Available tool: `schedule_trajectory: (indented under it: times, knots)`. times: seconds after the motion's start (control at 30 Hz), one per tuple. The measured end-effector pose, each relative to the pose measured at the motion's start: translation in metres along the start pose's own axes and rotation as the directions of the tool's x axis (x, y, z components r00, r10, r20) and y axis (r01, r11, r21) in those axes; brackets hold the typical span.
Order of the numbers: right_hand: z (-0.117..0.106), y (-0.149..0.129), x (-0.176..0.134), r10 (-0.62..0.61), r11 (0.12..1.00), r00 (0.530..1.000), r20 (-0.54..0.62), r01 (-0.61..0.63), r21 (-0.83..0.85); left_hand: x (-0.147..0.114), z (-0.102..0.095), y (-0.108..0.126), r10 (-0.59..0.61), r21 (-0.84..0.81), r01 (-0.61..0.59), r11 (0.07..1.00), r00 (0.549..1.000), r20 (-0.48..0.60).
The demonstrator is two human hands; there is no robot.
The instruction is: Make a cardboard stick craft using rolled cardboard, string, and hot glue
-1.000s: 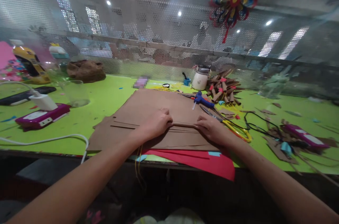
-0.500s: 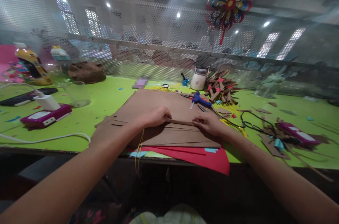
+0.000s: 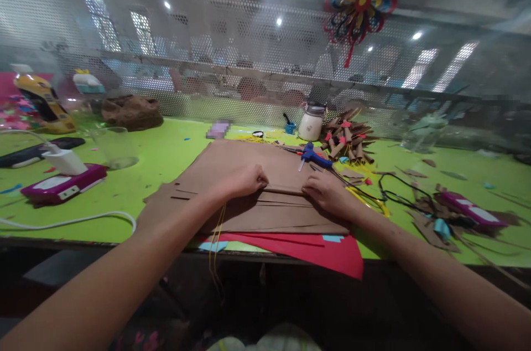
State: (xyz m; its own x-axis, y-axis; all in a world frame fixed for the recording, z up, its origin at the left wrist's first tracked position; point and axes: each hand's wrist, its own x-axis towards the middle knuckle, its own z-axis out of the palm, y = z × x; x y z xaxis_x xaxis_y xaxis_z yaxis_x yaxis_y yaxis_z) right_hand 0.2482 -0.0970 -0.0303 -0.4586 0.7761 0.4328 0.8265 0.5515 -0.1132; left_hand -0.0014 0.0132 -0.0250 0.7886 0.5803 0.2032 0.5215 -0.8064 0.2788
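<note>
A narrow brown paper strip [image 3: 284, 190], rolled or folded, stretches between my two hands over a stack of brown paper sheets [image 3: 249, 154]. My left hand [image 3: 248, 180] pinches its left end, fingers closed. At the other end my right hand [image 3: 326, 189] grips it between thumb and fingers. Both hands rest low on the stack. Yellow string [image 3: 218, 235] dangles from beneath my left forearm over the table edge. Red paper [image 3: 327, 254] sticks out under the stack at the front. Just beyond my right hand lies a blue glue gun [image 3: 313, 156].
Brown paper rolls [image 3: 348, 138] are heaped at the back, beside a white jar [image 3: 312, 123]. A purple power strip [image 3: 64, 185] with a white charger and a clear cup [image 3: 119, 149] stand left. Scraps and another purple power strip [image 3: 473, 210] lie right.
The camera view has shifted slightly. Both hands keep hold of the strip in nearly the same place, and the strip looks a little flatter against the stack.
</note>
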Motion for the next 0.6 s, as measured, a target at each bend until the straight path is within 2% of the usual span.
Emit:
schedule_trajectory:
  times: [0.1,0.27,0.43,0.5,0.6]
  knots:
    - [0.0,-0.001,-0.004,-0.019,0.999,1.0,0.013,0.018,0.045,-0.002,0.001,0.006,-0.039,-0.002,0.039,0.999,0.999,-0.033]
    - [0.002,0.006,-0.005,-0.009,0.993,1.0,-0.007,0.01,0.119,-0.01,-0.001,0.02,0.056,0.081,-0.052,0.995,0.997,-0.051]
    - [0.0,0.013,0.002,0.006,0.989,0.998,0.057,-0.014,0.145,-0.011,0.0,0.018,0.115,0.109,-0.112,0.988,0.993,-0.027]
    - [-0.002,0.016,0.005,0.034,0.988,0.995,0.093,-0.048,0.146,-0.008,0.002,0.013,0.116,0.088,-0.115,0.989,0.993,-0.009]
    - [-0.004,0.021,0.011,0.156,0.966,0.973,0.171,-0.187,0.18,-0.005,0.003,0.01,0.082,0.061,-0.079,0.995,0.996,-0.04]
